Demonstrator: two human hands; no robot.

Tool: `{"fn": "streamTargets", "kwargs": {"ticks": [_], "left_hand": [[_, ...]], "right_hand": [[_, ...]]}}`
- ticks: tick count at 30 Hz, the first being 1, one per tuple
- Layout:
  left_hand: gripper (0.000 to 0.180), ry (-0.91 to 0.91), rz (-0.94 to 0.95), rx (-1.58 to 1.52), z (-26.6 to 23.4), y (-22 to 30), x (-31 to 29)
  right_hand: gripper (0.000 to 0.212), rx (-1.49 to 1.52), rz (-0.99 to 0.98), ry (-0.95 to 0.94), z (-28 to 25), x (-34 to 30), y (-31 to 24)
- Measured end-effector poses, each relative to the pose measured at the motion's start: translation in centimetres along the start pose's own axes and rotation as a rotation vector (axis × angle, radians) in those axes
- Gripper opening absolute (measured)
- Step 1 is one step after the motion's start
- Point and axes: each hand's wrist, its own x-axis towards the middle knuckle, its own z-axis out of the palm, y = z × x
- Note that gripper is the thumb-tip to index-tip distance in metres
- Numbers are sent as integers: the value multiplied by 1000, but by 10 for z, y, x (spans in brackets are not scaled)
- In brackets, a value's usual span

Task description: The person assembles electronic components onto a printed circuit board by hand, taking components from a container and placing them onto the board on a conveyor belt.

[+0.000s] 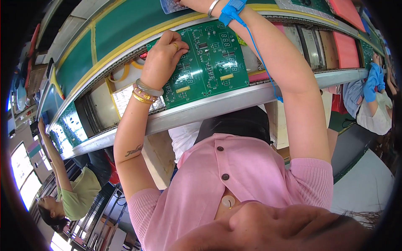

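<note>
A large green circuit board (213, 62) lies across the rails in front of me, with small parts, digit displays and yellow pieces on it. Over its left part, my left hand (164, 56) is closed, fingertips pinched together at the board's surface. Whatever sits between those fingertips is too small or hidden to name. My right hand (197, 4) reaches to the top edge of the picture, beside a translucent blue bin (171, 6). Its fingers are mostly cut off there, so their grip does not show. Around my right wrist is a blue strap (233, 11) with a cord.
Metal rails (268, 96) run left to right along the line. A green work surface with yellow edging (121, 33) lies beyond. Another board (69, 129) sits on the rails at left, near a person in green (86, 188). A pink-red panel (346, 50) stands right, before another person (372, 104).
</note>
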Motion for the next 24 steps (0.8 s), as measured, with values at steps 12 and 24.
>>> {"fn": "streamTargets", "kwargs": {"ticks": [12,24], "left_hand": [[11,84,80,-13,-16,5,11],[12,-122,160,709,-13,-39,128]], "right_hand": [[9,58,140,87,-14,-12,3],[13,574,253,-49,-97,-135,-20]]}}
